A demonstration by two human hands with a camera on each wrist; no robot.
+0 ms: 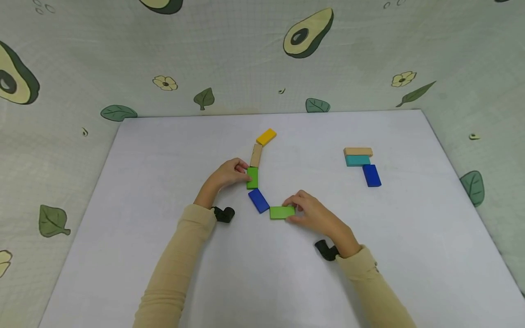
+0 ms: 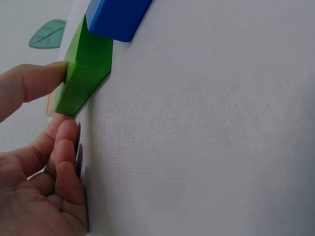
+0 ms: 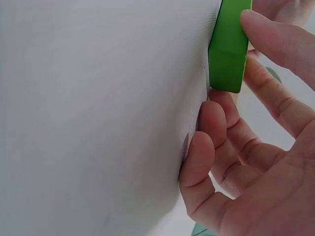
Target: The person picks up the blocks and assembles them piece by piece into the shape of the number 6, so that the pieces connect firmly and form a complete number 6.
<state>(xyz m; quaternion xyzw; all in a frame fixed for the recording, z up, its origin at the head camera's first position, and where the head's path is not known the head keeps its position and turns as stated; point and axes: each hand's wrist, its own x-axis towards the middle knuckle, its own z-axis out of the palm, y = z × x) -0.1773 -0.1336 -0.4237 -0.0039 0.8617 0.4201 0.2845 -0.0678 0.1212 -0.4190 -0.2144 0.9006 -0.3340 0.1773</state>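
A curved row of blocks lies on the white table. From the far end it runs through a yellow block (image 1: 266,136), a tan wooden block (image 1: 256,155), a green block (image 1: 253,178), a blue block (image 1: 259,201) and a light green block (image 1: 280,212). My left hand (image 1: 228,175) pinches the green block from its left side, the thumb (image 2: 39,81) pressed on its face. At the near end of the row, my right hand (image 1: 313,214) holds the light green block by its right end, the thumb (image 3: 275,42) against one side and fingers at the other.
To the right, a second tan block (image 1: 358,151), a teal block (image 1: 357,161) and another blue block (image 1: 371,176) lie close together. A cloth printed with avocados and leaves (image 1: 246,54) surrounds the table (image 1: 262,282). Black wrist devices (image 1: 224,214) stick out by both cuffs.
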